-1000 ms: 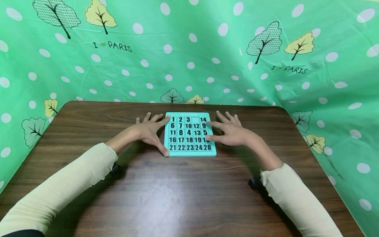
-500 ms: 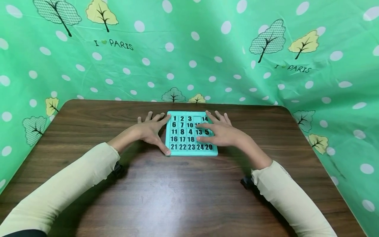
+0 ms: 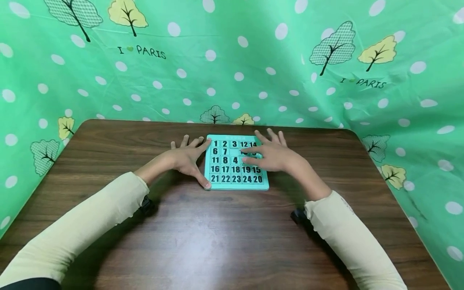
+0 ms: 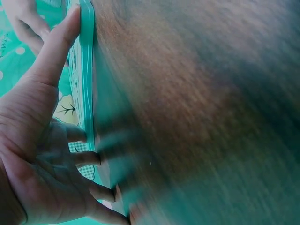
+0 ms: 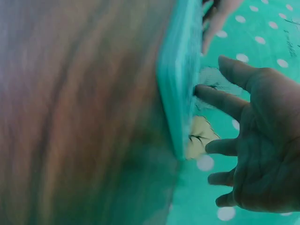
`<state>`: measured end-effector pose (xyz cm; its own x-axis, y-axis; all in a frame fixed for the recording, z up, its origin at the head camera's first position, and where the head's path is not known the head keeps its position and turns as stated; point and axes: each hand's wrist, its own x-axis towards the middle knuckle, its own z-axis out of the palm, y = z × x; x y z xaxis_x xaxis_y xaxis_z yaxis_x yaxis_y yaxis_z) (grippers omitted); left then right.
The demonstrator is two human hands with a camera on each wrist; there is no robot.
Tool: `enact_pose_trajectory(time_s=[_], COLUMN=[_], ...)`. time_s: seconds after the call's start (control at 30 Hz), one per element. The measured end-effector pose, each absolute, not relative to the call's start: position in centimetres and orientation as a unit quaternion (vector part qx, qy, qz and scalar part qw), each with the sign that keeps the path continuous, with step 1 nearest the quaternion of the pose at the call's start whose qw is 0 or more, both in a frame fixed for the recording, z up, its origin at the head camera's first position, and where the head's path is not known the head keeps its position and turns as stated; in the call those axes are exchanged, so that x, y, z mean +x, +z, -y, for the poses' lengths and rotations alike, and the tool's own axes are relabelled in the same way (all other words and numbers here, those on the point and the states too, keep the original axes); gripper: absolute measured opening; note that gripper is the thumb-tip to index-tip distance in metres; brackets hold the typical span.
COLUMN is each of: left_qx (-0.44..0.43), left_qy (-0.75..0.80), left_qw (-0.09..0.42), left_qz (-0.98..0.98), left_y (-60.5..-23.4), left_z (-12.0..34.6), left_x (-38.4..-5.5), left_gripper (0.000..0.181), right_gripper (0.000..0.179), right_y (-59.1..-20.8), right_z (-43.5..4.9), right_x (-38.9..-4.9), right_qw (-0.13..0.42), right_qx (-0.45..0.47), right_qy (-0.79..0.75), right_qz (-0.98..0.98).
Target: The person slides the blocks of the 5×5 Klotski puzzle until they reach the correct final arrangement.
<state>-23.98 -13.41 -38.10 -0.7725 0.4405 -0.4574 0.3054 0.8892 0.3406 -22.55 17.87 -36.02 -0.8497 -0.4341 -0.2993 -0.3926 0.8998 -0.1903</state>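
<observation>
A turquoise sliding number puzzle (image 3: 237,187) lies flat on the wooden table, black numbers on its tiles. Its top row reads 1, 2, 3, 12, 14, and a blank gap shows right of the 7. Spread along the left edge, my left hand (image 3: 186,159) has its thumb on the near corner and its index finger at the far corner. My right hand (image 3: 273,155) reaches over from the right with fingers extended, covering several tiles. In the right wrist view the right index fingertip (image 5: 200,90) meets the puzzle's face while the thumb stands off it.
The brown table (image 3: 217,233) spreads around the puzzle. A green curtain (image 3: 224,44) with white dots and printed trees hangs behind the table and along both sides. Dark wrist-camera mounts sit under both sleeves (image 3: 348,229).
The right hand moved left over the puzzle, then slightly away from the person. The 12 tile went up into the top-row gap; the gap now shows beside the 7. The left hand stays put.
</observation>
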Motion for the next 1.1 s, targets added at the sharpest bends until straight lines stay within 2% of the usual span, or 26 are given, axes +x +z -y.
enact_pose_trajectory(time_s=[0.1,0.3,0.43,0.53,0.67,0.77,0.9,1.1], left_qx=[0.201,0.198,0.198,0.2,0.203,0.205,0.206,0.204], left_qy=[0.125,0.126,0.125,0.122,0.118,0.116,0.12,0.124], left_qw=[0.273,0.276,0.271,0.27,0.276,0.276,0.276,0.279], left_qz=[-0.933,-0.932,-0.934,-0.934,-0.932,-0.932,-0.931,-0.93], left_y=[-38.0,-37.9,-38.8,-39.1,-38.3,-37.9,-37.9,-38.3], left_z=[13.3,13.2,13.3,13.4,13.5,13.5,13.3,13.5], left_x=[-24.0,-24.1,-24.7,-24.9,-24.5,-24.3,-24.1,-24.1], left_gripper=[0.166,0.167,0.173,0.175,0.167,0.161,0.163,0.17], right_gripper=[0.061,0.071,0.074,0.071,0.067,0.063,0.057,0.069], right_y=[-35.6,-35.6,-35.7,-35.9,-36.1,-35.7,-35.1,-36.3], right_z=[-18.0,-16.6,-15.5,-14.2,-12.2,-12.4,-14.0,-12.5], right_x=[-21.8,-21.0,-21.7,-21.8,-21.2,-21.0,-21.7,-24.2], right_qw=[0.169,0.206,0.197,0.186,0.196,0.205,0.202,0.174], right_qx=[-0.229,-0.228,-0.21,-0.24,-0.287,-0.278,-0.256,-0.264], right_qy=[-0.06,-0.03,-0.013,-0.033,-0.052,-0.045,-0.061,-0.104], right_qz=[-0.957,-0.951,-0.958,-0.952,-0.936,-0.937,-0.943,-0.943])
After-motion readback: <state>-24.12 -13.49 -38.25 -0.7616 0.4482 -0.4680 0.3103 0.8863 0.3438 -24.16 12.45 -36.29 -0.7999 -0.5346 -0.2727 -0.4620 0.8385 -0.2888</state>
